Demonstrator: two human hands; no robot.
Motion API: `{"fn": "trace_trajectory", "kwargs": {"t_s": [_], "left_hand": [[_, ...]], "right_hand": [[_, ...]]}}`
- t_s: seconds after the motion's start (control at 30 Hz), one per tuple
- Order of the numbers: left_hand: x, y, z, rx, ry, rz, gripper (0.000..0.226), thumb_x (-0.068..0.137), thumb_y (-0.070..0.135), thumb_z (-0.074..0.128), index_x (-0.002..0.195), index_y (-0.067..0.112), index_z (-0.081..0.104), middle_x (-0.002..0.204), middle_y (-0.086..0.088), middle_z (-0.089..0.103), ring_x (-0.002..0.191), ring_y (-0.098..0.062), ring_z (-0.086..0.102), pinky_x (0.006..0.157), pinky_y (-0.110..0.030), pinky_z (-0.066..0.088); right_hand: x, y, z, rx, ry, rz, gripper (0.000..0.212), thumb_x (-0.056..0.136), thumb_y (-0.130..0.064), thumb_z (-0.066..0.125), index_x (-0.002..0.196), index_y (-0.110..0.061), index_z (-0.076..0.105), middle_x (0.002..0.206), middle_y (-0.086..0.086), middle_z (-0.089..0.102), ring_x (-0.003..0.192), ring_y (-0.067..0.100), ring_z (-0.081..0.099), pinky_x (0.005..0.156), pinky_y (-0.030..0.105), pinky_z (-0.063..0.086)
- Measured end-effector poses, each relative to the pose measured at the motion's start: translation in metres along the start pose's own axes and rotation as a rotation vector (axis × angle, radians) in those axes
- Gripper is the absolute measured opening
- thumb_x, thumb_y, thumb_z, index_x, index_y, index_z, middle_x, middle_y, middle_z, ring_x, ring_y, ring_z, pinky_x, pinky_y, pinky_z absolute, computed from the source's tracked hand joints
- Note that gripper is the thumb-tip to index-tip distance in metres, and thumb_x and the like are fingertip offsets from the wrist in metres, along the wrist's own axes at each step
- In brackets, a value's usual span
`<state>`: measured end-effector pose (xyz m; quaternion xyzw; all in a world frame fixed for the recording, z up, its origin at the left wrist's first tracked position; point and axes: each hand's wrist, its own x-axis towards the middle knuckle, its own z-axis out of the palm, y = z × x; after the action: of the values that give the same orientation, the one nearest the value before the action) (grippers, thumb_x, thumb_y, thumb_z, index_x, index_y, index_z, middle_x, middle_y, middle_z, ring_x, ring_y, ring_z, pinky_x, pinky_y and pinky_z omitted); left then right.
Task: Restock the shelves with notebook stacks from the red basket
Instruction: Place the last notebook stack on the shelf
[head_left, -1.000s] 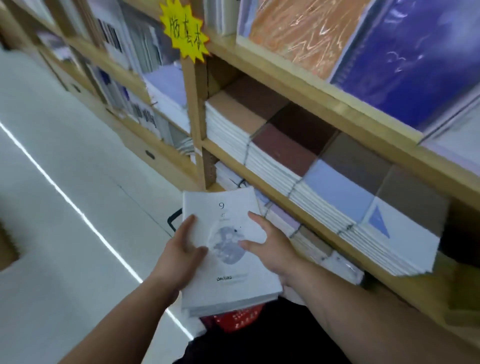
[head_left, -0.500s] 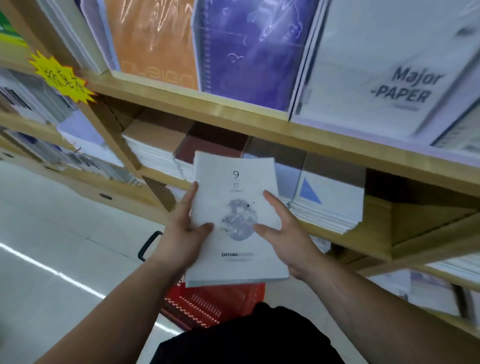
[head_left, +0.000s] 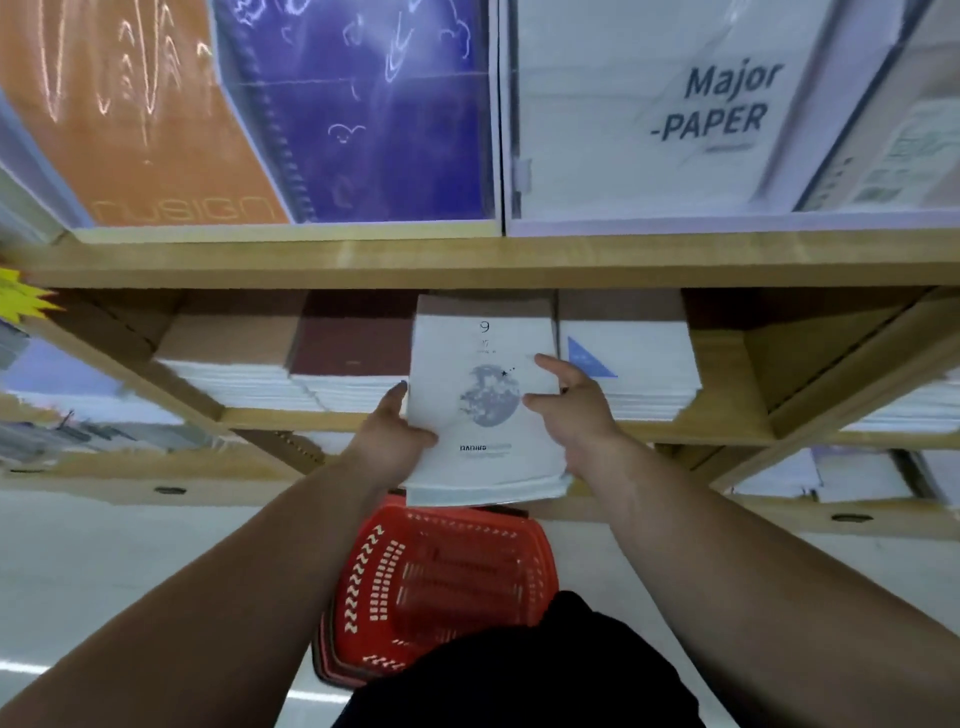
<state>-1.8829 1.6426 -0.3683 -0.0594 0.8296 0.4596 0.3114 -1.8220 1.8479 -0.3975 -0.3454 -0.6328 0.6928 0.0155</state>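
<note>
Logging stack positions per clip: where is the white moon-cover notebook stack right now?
Centre of the head view: the moon-cover stack is held by the left hand and right hand, partly into the middle shelf between the maroon stack and the blue-triangle stack.

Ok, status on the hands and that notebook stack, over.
Left hand and right hand grip the moon-cover notebook stack, far end entering the middle shelf. Maroon stack left, blue-triangle stack right. Red basket below.

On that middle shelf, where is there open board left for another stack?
Open board shows at the right end of the middle shelf, between the blue-triangle stack and the slanted wooden divider. The left stretch is crowded: tan stack, maroon stack and the moon-cover stack, held by left hand and right hand, sit side by side.
</note>
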Motion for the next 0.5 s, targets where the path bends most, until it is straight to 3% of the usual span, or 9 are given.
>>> {"fn": "trace_trajectory", "kwargs": {"t_s": [0.07,0.17,0.23,0.3,0.37,0.43,0.5], "left_hand": [[-0.004,-0.012,-0.004,-0.023,-0.072,-0.063,0.089,0.082,0.012,0.068,0.151,0.052,0.028,0.121,-0.006,0.068,0.101,-0.036,0.069,0.073,-0.053,0.062],[-0.014,-0.030,-0.008,-0.138,-0.188,-0.050,0.084,0.097,0.008,0.063,0.153,0.055,0.021,0.141,0.013,0.047,0.109,-0.030,0.063,0.057,-0.041,0.061],[-0.011,-0.040,-0.004,-0.296,-0.173,-0.041,0.077,0.099,0.005,0.059,0.152,0.051,0.029,0.131,0.015,0.053,0.102,-0.024,0.064,0.066,-0.047,0.063],[-0.009,-0.043,0.001,-0.435,-0.151,-0.038,0.068,0.100,-0.001,0.055,0.146,0.046,0.038,0.115,0.019,0.056,0.095,-0.015,0.063,0.073,-0.048,0.063],[-0.005,-0.041,0.003,-0.525,-0.147,-0.038,0.063,0.100,-0.005,0.050,0.139,0.044,0.043,0.109,0.016,0.060,0.089,-0.010,0.064,0.069,-0.041,0.064],[-0.001,-0.035,0.003,-0.549,-0.129,-0.029,0.059,0.100,-0.005,0.050,0.137,0.040,0.047,0.107,0.011,0.064,0.087,-0.012,0.066,0.069,-0.041,0.064],[0.006,-0.024,0.001,-0.520,-0.084,-0.015,0.058,0.100,-0.002,0.052,0.141,0.038,0.048,0.109,0.008,0.062,0.092,-0.018,0.066,0.069,-0.043,0.064]], "right_hand": [[-0.002,0.006,0.009,0.053,0.063,0.014,0.056,0.090,0.008,0.065,0.138,-0.020,0.061,0.124,0.008,0.067,0.091,0.019,0.064,0.084,0.032,0.053],[-0.002,0.011,0.015,0.093,0.135,0.014,0.052,0.092,0.006,0.065,0.136,-0.022,0.064,0.122,0.006,0.068,0.092,0.020,0.066,0.087,0.033,0.055],[-0.007,0.014,0.014,0.133,0.170,0.051,0.051,0.094,0.001,0.064,0.133,-0.031,0.066,0.128,0.009,0.068,0.100,0.025,0.069,0.090,0.040,0.059],[-0.025,0.017,0.012,0.182,0.151,0.115,0.050,0.096,-0.007,0.065,0.135,-0.039,0.062,0.125,0.008,0.070,0.101,0.025,0.070,0.075,0.035,0.060],[-0.051,0.023,0.011,0.122,0.092,0.165,0.056,0.097,-0.016,0.066,0.142,-0.047,0.051,0.130,-0.002,0.066,0.104,0.019,0.068,0.064,0.029,0.057],[-0.072,0.032,0.011,0.091,0.039,0.201,0.065,0.097,-0.014,0.066,0.146,-0.050,0.044,0.131,-0.008,0.059,0.106,0.016,0.066,0.065,0.032,0.061],[-0.073,0.035,0.014,0.082,0.059,0.163,0.071,0.096,-0.004,0.065,0.148,-0.046,0.041,0.130,-0.002,0.061,0.104,0.018,0.066,0.071,0.033,0.061]]}}
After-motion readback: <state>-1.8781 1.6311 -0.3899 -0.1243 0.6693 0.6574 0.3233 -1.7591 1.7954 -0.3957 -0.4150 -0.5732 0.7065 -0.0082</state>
